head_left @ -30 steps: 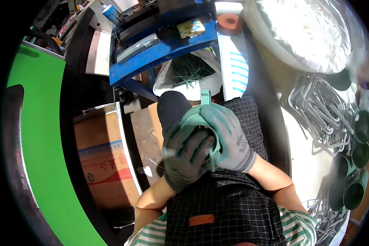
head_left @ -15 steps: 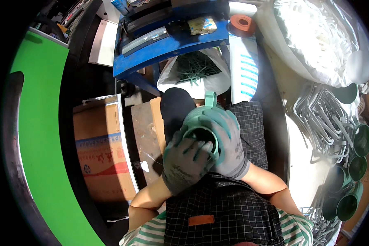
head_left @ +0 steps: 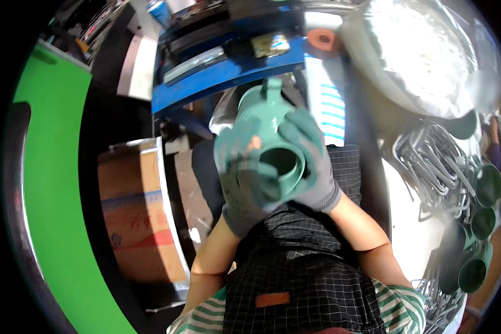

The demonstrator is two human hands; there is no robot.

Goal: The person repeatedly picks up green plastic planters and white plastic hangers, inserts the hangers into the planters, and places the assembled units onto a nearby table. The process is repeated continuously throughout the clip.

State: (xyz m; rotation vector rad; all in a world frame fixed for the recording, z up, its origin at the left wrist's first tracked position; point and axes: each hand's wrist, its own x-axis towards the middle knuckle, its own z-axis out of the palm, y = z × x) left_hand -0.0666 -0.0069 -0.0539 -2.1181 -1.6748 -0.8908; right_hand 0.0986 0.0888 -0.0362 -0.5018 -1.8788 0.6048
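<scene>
One green cup [head_left: 273, 150] held; four green cups [head_left: 473, 222] at right; one cardboard box [head_left: 139, 211].

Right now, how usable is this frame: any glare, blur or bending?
Head view: strong glare washes out the clear plastic bag upper right; the green cup and both gloved hands are slightly soft; the blue shelf edge bows from fisheye distortion; corners are black.

— What lies to the left?
— A bright green panel [head_left: 55, 211], and beside it a brown cardboard box [head_left: 136, 211] standing on the dark floor [head_left: 103, 128].

— And straight ahead?
— A blue shelf [head_left: 222, 78] crowded with small items, an orange tape roll [head_left: 323, 40] at its right end.

— The right side?
— A pale table [head_left: 412, 222] in strong light, carrying a big clear plastic bag [head_left: 423, 50], a heap of bent wire hooks [head_left: 428, 161] and a row of green cups [head_left: 476, 222].
</scene>
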